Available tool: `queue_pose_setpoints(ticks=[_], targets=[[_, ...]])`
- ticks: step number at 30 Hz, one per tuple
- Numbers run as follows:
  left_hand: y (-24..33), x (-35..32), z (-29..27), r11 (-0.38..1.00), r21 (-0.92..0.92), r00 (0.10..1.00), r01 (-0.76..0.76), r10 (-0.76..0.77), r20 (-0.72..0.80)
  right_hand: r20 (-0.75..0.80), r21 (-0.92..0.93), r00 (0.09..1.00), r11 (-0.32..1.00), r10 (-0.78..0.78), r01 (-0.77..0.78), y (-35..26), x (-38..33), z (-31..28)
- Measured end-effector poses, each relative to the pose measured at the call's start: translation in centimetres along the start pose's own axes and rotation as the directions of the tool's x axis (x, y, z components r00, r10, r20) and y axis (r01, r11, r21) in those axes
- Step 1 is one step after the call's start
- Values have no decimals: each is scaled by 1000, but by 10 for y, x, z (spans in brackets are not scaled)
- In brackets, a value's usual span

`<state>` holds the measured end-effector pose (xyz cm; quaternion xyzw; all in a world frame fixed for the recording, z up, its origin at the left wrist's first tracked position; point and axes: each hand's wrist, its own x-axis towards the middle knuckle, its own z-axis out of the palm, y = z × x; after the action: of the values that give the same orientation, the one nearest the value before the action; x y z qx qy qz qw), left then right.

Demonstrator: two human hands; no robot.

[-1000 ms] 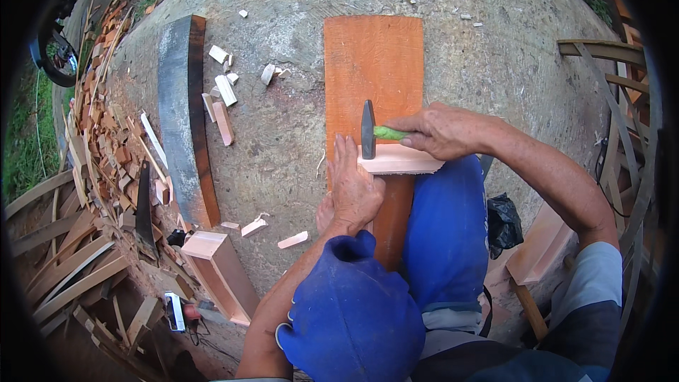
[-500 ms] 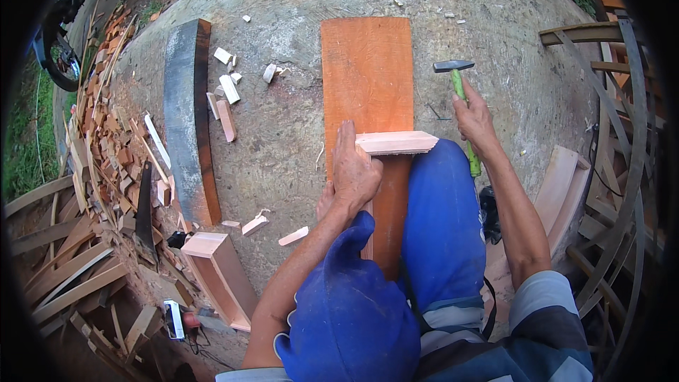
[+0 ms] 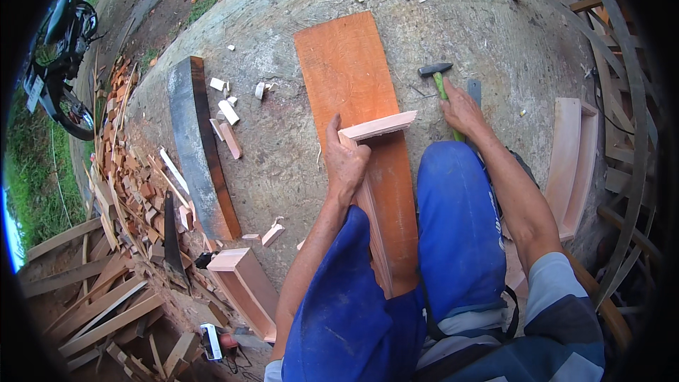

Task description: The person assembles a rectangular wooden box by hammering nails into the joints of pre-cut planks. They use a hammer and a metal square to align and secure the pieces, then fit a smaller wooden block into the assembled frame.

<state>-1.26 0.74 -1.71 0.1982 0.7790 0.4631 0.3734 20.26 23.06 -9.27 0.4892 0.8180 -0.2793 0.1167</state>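
Observation:
My right hand (image 3: 463, 110) is wrapped round the green handle of a hammer (image 3: 439, 85), whose dark metal head points away from me over the concrete. My left hand (image 3: 346, 167) grips the corner of a pale wooden frame (image 3: 379, 126), thumb on the inner side. The frame's short end piece meets a long side board that runs back between my knees. Under it lies a flat orange-brown plank (image 3: 346, 64). The hammer is apart from the frame, to its right.
A thick dark beam (image 3: 189, 141) lies to the left, with pale offcuts (image 3: 228, 112) beside it. Open wooden box frames stand at the near left (image 3: 244, 283) and right (image 3: 566, 163). A handsaw (image 3: 171, 237), scrap wood (image 3: 106, 304) and a motorcycle (image 3: 60, 64) are farther left.
The view has turned a little. My left hand has shifted its grip and the frame is tilted, showing its long side board. The hammer stays in my right hand, raised off the frame.

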Motion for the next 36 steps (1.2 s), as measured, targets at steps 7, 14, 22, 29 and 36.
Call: queue_pose_setpoints(ticks=[7,14,22,29,36], targets=[[-4,-14,-1,999,-29,999,-43,43,7,30,9,999,1000,15,-15,-3,-9,1],[-11,-9,-2,994,-105,998,2,5,62,87,-1,995,999,-44,44,0,-9,-9],[-9,-26,-16,988,126,994,-85,92,-53,70,13,982,985,-173,173,20,5,2],[-1,-31,-28,999,33,999,-39,40,-26,-15,-29,992,992,-127,127,2,-7,-4],[12,-5,-17,978,146,967,-152,178,-184,58,363,978,916,-203,168,-75,-80,-98]])
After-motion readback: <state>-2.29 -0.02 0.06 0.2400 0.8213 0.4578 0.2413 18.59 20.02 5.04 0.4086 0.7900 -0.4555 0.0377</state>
